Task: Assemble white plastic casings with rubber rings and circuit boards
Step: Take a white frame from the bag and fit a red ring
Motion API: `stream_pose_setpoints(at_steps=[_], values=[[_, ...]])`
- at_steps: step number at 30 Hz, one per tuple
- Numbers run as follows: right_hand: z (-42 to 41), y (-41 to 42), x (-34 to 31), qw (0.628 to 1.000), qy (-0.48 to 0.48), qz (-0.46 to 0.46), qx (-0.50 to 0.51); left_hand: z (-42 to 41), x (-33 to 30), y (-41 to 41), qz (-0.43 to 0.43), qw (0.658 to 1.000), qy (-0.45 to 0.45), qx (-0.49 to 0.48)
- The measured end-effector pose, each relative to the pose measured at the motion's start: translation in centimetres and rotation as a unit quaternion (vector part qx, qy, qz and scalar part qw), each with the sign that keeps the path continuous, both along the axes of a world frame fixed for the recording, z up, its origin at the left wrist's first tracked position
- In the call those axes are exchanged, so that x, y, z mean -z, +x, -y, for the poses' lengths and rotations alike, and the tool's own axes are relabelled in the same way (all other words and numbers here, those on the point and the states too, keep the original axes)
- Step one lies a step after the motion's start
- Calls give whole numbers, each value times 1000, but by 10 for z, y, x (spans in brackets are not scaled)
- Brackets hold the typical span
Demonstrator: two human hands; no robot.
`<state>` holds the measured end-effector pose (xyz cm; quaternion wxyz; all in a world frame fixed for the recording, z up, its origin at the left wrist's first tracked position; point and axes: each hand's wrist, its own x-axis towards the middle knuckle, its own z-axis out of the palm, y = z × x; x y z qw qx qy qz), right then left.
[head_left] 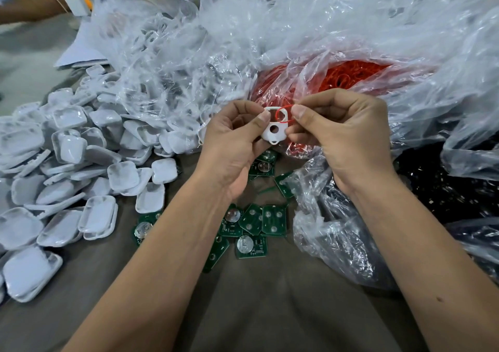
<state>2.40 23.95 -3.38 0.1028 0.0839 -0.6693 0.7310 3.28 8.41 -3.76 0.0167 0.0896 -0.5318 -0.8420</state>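
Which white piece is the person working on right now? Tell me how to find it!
Look at the two hands meeting in the middle, just in front of the clear bag of red rubber rings. The white casing is pinched in the left hand, while the right hand holds a red ring against it. Unlike the closed casings heaped on the left, it has holes through it.

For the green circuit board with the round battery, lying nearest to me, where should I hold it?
Pinch the circuit board by two opposite straight edges, coming from above. It lies flat on the table with its battery facing up, and its near edge is free of the other boards.
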Motion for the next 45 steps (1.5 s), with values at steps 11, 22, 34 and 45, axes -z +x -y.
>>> stream_pose_setpoints(at_steps=[11,22,34,45], values=[[0,-3,5,998,50,-15,28,-6,0,4,-67,993,-93,36],[0,-4,4,999,34,-11,31,-8,5,3,-78,992,-85,54],[1,-1,2,996,71,-31,43,-8,5,4,-90,990,-94,58],[0,-3,3,998,65,-16,21,-9,6,5,-103,988,-111,44]])
